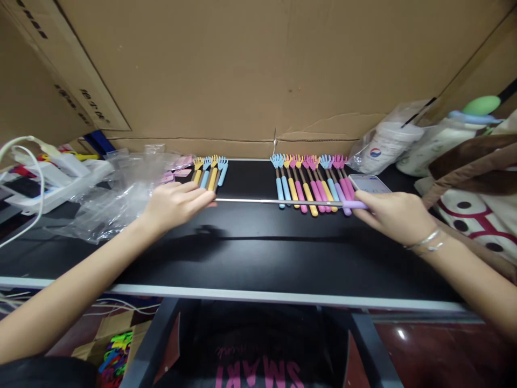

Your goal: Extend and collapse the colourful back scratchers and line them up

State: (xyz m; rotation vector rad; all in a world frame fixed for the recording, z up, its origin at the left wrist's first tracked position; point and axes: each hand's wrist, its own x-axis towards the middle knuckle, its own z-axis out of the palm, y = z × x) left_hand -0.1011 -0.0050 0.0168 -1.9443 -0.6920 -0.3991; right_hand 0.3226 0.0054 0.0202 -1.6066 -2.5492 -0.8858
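A telescopic back scratcher [258,201] is drawn out long and level above the black table. My right hand [393,215] is closed around its purple handle. My left hand [180,203] is closed over the other end, so the claw head is mostly hidden. Behind the rod lies a row of several short back scratchers [311,186] with blue, yellow, pink and purple handles, claws toward the cardboard. A smaller group of yellow and blue back scratchers [210,175] lies just beyond my left hand.
Clear plastic bags [121,199] and a white power strip [60,183] lie at left. A phone [368,183], a bagged Pepsi cup [390,148], a bottle [448,140] and a brown-and-white bag [480,215] are at right. Cardboard [242,70] walls the back.
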